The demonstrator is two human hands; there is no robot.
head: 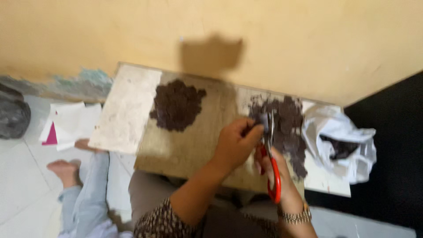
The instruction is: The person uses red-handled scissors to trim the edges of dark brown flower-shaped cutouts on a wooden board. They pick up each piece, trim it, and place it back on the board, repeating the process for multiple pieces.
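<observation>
Nearest to the camera is the lap of the person, with a patterned sleeve (163, 220) on the left arm and a metal wristwatch (296, 217) on the right wrist. To the left, on the pale tiled floor (17, 185), lie the legs of another person in light blue trousers (86, 194), with a bare foot (64, 169).

Above the lap lies a wooden board (185, 145). Over its near edge the right hand (275, 174) holds a pair of scissors with red handles (272, 163); the fingers are closed through the handle loops and the metal blades point away from the person. The picture is blurred, so I cannot tell if the blades are apart or together. The left hand (238, 143) is closed and pinches a small dark piece (260, 121) just at the blades.

Behind the hands a scattered dark brown heap (288, 128) lies on the right part of the board. A second, rounder dark brown pile (176, 105) lies further left, well apart from it. At the right end of the board sits a crumpled white plastic bag (339, 141) with dark material inside.

On the floor left of the board lie white papers (72, 121) and a pink sheet (52, 135), and further left a dark grey bag (13, 113). Farthest is the yellow wall (286, 39).
</observation>
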